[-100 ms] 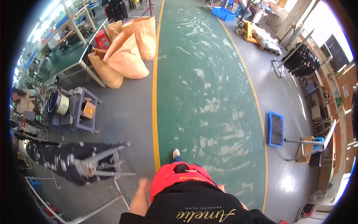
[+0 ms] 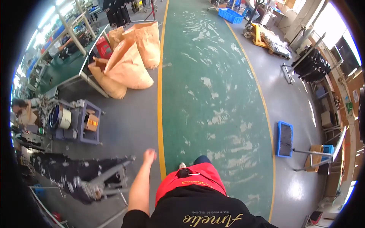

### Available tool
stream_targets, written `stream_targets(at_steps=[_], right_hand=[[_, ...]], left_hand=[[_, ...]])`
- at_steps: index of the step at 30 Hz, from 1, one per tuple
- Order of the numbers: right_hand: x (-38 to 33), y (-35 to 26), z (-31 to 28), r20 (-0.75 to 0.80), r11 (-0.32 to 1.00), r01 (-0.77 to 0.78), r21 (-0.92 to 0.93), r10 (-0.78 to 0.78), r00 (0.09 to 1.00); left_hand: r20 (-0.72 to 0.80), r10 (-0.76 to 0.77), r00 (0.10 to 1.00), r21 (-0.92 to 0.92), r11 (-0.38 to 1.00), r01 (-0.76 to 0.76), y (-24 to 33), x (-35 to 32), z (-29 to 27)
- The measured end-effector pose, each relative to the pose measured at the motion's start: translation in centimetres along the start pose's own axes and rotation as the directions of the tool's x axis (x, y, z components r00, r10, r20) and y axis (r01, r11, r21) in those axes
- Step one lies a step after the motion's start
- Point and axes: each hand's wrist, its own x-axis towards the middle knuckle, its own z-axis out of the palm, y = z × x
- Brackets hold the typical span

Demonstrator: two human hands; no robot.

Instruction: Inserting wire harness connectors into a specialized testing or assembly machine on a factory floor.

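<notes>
My left hand swings forward at the left of my body, over the grey floor just beside the yellow line. Its fingers are blurred, and I see no object in it. Nearest to it on the left stands a metal rack hung with dark garments. My right hand is out of sight behind my body. I wear a black shirt and a red apron; a small black device with a white cord lies at its top.
A green walkway runs ahead between yellow lines. Large brown paper sacks and a purple-grey cart stand left. Right are a blue crate, a garment rack and a yellow pallet truck. A co-worker sits far left.
My left hand has swung forward and slightly right, with more of the forearm showing. The surroundings have shifted a little downward in view, and my feet have changed position in a step.
</notes>
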Motion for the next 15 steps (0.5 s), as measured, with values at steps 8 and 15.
stream_targets(at_steps=[8, 15], right_hand=[[31.0, -36.1, -16.9, 0.043, 0.939, 0.29, -0.185, -0.287, 0.957], [52.5, -81.6, -33.5, -0.156, 0.895, 0.409, 0.18, -0.385, 0.91]], left_hand=[[-0.073, 0.285, 0.956, -0.166, 0.941, -0.294, 33.1, 33.4, 11.5], [-0.05, 0.204, 0.978, 0.462, 0.873, -0.158, 16.0, 34.3, 10.4]])
